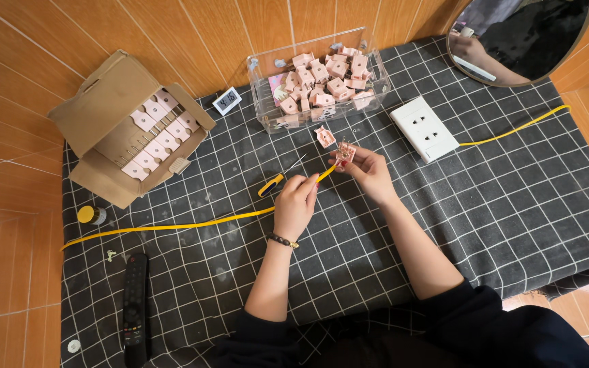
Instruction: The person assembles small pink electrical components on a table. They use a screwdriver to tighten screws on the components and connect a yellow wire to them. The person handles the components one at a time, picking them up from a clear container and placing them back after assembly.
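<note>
Checked dark cloth (pixel 512 204) covered the floor; left hand (pixel 296 204) pinched yellow cable (pixel 172 226), right hand (pixel 369 169) gripped small pink part (pixel 346 154) near clear box (pixel 260 102).

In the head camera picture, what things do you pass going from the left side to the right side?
Cardboard box → small digital clock → left hand → right hand → white socket plate → round mirror.
</note>
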